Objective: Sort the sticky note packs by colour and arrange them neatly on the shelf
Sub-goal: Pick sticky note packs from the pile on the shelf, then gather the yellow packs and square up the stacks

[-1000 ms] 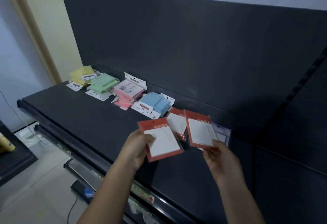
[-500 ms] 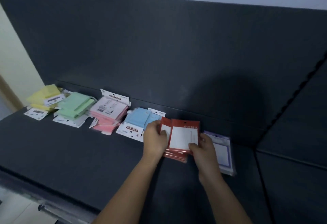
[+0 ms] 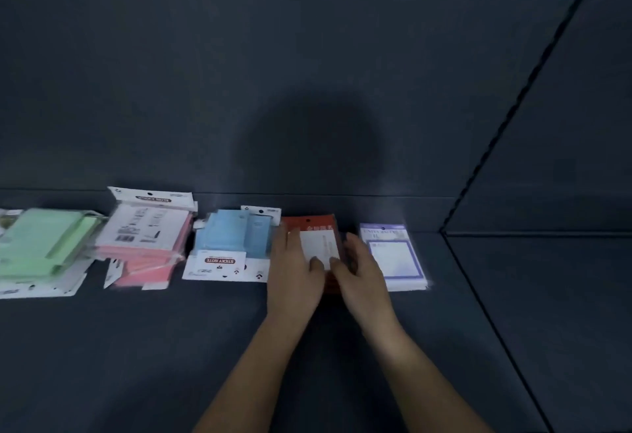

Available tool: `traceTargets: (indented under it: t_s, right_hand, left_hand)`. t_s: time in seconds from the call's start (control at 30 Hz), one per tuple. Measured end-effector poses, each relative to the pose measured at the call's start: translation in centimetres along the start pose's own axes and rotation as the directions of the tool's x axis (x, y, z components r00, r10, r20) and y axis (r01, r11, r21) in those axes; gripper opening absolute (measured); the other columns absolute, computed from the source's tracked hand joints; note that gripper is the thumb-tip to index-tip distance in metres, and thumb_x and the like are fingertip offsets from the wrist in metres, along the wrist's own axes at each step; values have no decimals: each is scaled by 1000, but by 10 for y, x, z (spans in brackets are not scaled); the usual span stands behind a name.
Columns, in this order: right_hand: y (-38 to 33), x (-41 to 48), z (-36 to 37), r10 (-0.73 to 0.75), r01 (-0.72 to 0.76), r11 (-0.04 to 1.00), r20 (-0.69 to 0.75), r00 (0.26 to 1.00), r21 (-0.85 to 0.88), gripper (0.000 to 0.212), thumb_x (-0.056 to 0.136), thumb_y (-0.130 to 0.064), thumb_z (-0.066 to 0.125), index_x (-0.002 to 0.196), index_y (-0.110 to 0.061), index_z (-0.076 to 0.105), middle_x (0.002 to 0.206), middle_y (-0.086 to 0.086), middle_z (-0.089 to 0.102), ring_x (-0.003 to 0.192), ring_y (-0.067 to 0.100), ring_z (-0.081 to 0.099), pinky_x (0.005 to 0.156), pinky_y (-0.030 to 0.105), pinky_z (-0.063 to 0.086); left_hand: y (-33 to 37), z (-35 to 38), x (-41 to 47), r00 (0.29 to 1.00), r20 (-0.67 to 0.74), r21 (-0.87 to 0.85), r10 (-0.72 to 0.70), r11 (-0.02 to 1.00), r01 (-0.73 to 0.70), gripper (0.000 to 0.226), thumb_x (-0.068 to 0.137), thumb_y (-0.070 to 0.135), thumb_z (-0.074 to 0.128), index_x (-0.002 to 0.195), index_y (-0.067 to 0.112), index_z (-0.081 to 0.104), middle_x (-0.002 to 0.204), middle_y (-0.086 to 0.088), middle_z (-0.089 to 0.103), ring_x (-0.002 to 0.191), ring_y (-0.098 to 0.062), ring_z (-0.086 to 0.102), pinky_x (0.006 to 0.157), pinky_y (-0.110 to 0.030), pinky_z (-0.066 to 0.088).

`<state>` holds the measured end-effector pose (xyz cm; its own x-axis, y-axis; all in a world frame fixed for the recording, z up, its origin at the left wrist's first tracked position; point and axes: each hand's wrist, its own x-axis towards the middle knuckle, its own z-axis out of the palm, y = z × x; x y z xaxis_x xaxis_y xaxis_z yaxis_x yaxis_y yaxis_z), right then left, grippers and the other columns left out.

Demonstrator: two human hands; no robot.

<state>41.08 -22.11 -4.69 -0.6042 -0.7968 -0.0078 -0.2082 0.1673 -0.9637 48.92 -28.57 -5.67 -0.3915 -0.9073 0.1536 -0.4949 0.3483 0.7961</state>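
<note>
A stack of red sticky note packs [image 3: 316,235] with a white label lies on the dark shelf [image 3: 136,347] against the back panel, between the blue pile [image 3: 225,236] and the purple-bordered packs [image 3: 395,256]. My left hand [image 3: 294,271] lies along the stack's left side with straight fingers, its thumb on the white label. My right hand [image 3: 362,273] rests against the right side, thumb also on the label. Left of the blue pile come the pink pile [image 3: 147,244] and the green pile [image 3: 44,244]. The lower part of the red stack is hidden by my hands.
The dark back panel [image 3: 307,73] rises directly behind the row of piles. A diagonal seam [image 3: 513,114] marks where a second shelf section [image 3: 547,313] joins on the right. White header cards stick out loosely from the green, pink and blue piles.
Both hands carried two red packs from mid-air down onto the red stack at the back of the shelf. The view moved closer and rightward, so the yellow pile left the frame.
</note>
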Motion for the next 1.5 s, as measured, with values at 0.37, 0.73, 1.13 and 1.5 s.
traceTargets:
  t_s: [0.37,0.73,1.13,1.5]
  right_hand:
    - [21,-72,-151,-186,59,947,-390,902,-315,27,88,-5,57,107,-24,60,106,-11,62,101,0,57,91,16,43]
    - [84,-218,-397,-77,-355,797,-666,742,-488,42,89,-27,60,128,-16,51,121,-5,55,116,13,51,93,21,38]
    - [140,-278,-547,-69,-416,803,-761,645,-426,36,90,-20,58,126,-18,53,118,-8,55,107,7,51,91,19,40]
    - [184,-173,-639,-19,-446,750,-689,725,-489,37,88,-22,61,123,-12,56,118,1,57,112,18,50,98,29,40]
  left_hand:
    - [105,79,-57,893,228,-15,389,918,-396,45,85,10,57,129,11,49,128,-2,54,122,-20,47,103,-27,31]
    - [241,232,-186,701,515,-85,494,843,-532,38,93,27,52,131,22,48,130,10,53,120,-9,47,104,-26,32]
    - [334,349,-242,734,585,13,344,901,-433,43,93,30,52,132,15,48,133,2,52,121,-16,47,104,-34,37]
    - [382,472,-188,720,636,232,276,822,-520,54,93,47,42,140,22,34,146,-3,31,133,-23,27,108,-40,26]
